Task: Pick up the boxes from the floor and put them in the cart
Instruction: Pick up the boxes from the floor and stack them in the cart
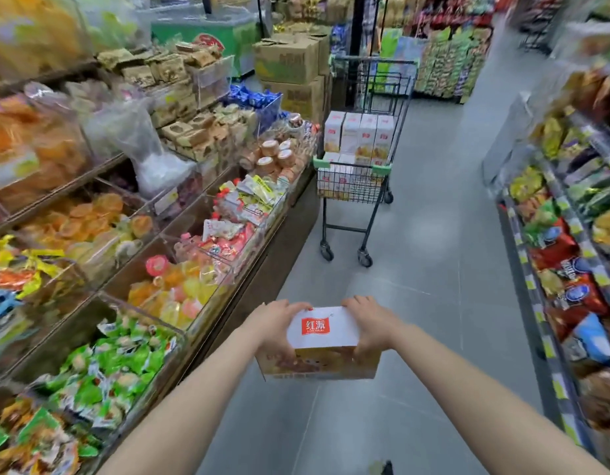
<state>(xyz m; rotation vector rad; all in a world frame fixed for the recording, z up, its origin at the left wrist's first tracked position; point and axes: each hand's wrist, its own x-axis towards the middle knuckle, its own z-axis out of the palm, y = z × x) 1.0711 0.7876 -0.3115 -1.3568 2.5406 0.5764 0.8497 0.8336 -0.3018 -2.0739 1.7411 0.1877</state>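
Already our left hand [275, 323] and right hand [372, 323] grip 1 box [322, 334], fingers curled; the cart [361, 173] at 12 o'clock holds several boxes.

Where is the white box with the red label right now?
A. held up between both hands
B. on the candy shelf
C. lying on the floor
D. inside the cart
A: the white box with the red label is off the floor, gripped by the left hand and the right hand, while the cart stands farther down the aisle.
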